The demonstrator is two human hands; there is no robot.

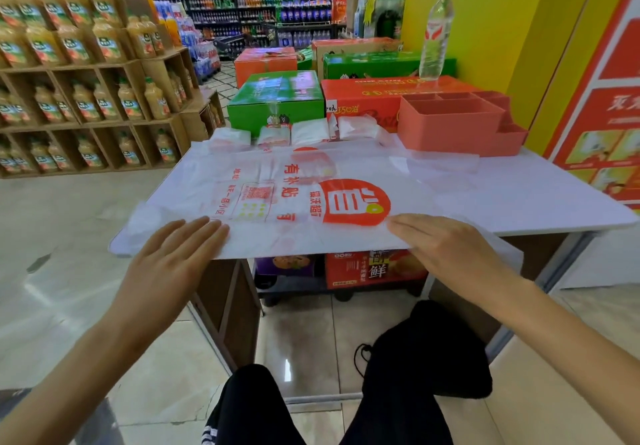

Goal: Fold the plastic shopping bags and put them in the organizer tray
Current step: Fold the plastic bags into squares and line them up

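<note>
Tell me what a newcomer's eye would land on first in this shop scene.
First, the big plastic bag with red print, spread flat across the white table, both hands pressing its near edge: left hand, right hand. Next, the salmon-pink organizer tray at the table's far right corner, with a row of small folded bags left of it.

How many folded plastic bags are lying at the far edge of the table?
4, in a row along the far edge of the white table: one folded white plastic bag leftmost, one next, one in the middle, one rightmost beside the coral plastic organizer tray. More may be hidden.
</note>
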